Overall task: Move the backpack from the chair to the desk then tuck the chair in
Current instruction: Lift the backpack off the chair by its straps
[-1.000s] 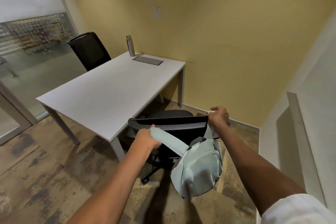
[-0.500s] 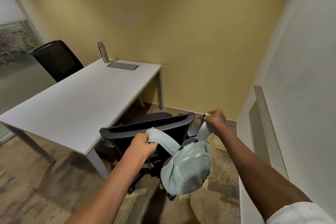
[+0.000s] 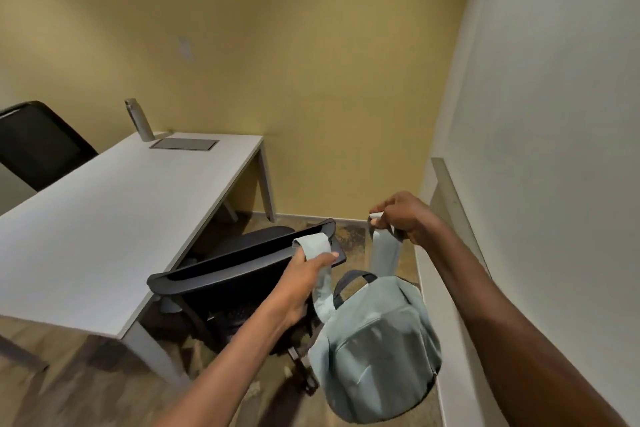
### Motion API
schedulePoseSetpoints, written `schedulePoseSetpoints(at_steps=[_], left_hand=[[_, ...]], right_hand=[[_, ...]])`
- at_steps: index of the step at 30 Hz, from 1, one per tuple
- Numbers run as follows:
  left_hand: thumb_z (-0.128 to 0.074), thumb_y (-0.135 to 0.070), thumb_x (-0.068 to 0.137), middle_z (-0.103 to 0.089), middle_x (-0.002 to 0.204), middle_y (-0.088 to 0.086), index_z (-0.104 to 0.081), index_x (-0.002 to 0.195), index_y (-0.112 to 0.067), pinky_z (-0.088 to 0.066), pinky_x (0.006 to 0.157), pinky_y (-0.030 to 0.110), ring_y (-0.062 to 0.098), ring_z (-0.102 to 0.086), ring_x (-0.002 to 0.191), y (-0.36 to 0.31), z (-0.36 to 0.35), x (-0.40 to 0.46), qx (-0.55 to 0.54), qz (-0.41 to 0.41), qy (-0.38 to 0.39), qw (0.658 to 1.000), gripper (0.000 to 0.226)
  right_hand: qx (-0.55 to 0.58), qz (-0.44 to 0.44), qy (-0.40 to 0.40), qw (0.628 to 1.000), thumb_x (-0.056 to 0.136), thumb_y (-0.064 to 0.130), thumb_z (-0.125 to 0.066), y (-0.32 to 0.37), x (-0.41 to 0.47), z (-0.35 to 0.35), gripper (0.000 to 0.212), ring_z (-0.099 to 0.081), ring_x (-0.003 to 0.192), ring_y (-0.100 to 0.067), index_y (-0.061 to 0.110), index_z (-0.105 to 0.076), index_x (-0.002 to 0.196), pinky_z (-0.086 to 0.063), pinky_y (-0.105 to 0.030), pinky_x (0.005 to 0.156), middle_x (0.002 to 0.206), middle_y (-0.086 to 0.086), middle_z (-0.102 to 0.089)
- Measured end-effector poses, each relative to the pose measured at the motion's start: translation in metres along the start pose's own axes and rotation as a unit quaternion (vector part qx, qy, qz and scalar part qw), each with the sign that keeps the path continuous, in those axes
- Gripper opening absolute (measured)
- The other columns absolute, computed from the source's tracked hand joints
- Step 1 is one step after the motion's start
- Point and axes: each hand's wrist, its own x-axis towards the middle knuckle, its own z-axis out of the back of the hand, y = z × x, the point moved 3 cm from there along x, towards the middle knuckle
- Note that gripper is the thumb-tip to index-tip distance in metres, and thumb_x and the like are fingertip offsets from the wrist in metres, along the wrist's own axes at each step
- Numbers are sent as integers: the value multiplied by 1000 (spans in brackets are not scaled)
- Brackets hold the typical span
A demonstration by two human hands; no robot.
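A pale green backpack (image 3: 375, 354) hangs in the air to the right of the black office chair (image 3: 242, 267), clear of its backrest. My left hand (image 3: 306, 269) grips one shoulder strap just above the backrest's top edge. My right hand (image 3: 403, 217) holds the other strap higher up, to the right. The white desk (image 3: 104, 218) stretches to the left; the chair's seat sits partly under its near corner.
A metal bottle (image 3: 138, 120) and a grey flap (image 3: 185, 144) sit at the desk's far end. A second black chair (image 3: 38, 142) stands behind the desk. A white wall with a ledge (image 3: 453, 204) runs close on the right.
The straps have come off the chair's backrest and the backpack has swung right and up, free of the chair. The view has turned right.
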Motion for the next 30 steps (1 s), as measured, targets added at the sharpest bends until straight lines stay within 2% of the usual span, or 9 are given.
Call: schedulePoseSetpoints(at_steps=[2, 4, 8, 10, 12, 17, 24, 27, 30], left_hand=[[-81, -57, 70, -61, 128, -3, -43, 137, -26, -52, 95, 37, 14, -61, 112, 1, -10, 3, 146, -10, 56, 988, 82], [-84, -74, 48, -61, 122, -4, -44, 132, -22, -53, 91, 33, 11, -60, 105, 2, -17, 6, 301, 17, 85, 950, 106], [-82, -61, 64, -55, 76, -6, -46, 76, -18, -42, 58, 23, 10, -54, 67, -6, -45, 2, 525, -24, 107, 844, 58], [-77, -62, 70, -61, 78, -3, -54, 76, -16, -46, 61, 29, 16, -60, 74, -10, -59, 3, 587, -104, 52, 801, 51], [-65, -58, 83, -65, 97, 5, -65, 103, -16, -51, 75, 36, 25, -61, 94, -11, -73, 8, 614, -175, 12, 770, 46], [-52, -28, 96, -70, 102, 2, -68, 116, -24, -55, 79, 39, 18, -64, 89, -25, -90, 30, 480, -231, 55, 844, 26], [-45, 2, 83, -59, 66, -3, -60, 80, -19, -32, 43, 26, 13, -51, 57, -60, -108, 70, 431, -292, -24, 854, 26], [-46, 6, 79, -53, 61, -8, -59, 77, -22, -24, 41, 16, 7, -47, 52, -76, -120, 94, 437, -314, -33, 842, 31], [-48, 5, 76, -65, 67, 3, -67, 83, -19, -32, 49, 25, 20, -56, 60, -91, -126, 121, 437, -317, -54, 840, 32]], right_hand=[[-1, 0, -21, 1000, 81, -7, -68, 8, -8, 17, 14, -51, 65, -23, -4, -75, 92, -35, -29, 59, 77, -15, -65], [9, -6, -42, 999, 80, -7, -68, 16, -14, 32, 13, -55, 74, -26, -2, -75, 90, -38, -32, 63, 83, -16, -66], [13, -6, -87, 996, 81, -4, -70, 30, -28, 60, 16, -57, 79, -27, -2, -74, 96, -43, -35, 69, 88, -14, -67], [22, -5, -107, 994, 81, -4, -71, 35, -33, 73, 16, -58, 77, -23, -1, -74, 97, -44, -32, 68, 85, -12, -68], [22, -3, -123, 992, 81, -2, -72, 39, -34, 84, 18, -56, 70, -18, -2, -74, 99, -42, -30, 65, 89, -13, -68], [24, 1, -148, 989, 83, -1, -71, 44, -21, 109, 22, -55, 75, -17, -4, -72, 104, -44, -32, 69, 108, -16, -70], [29, 93, -140, 985, 82, 1, -73, 48, 43, 142, 31, -65, 105, -30, -5, -69, 112, -51, -38, 84, 110, -19, -70], [-64, 101, -101, 988, 84, 12, -74, 47, 80, 150, 35, -62, 101, -27, 0, -67, 116, -51, -39, 83, 107, -12, -66], [-144, 89, -47, 984, 87, 21, -71, 37, 117, 150, 41, -61, 105, -28, 2, -64, 123, -52, -41, 89, 118, -11, -65]])
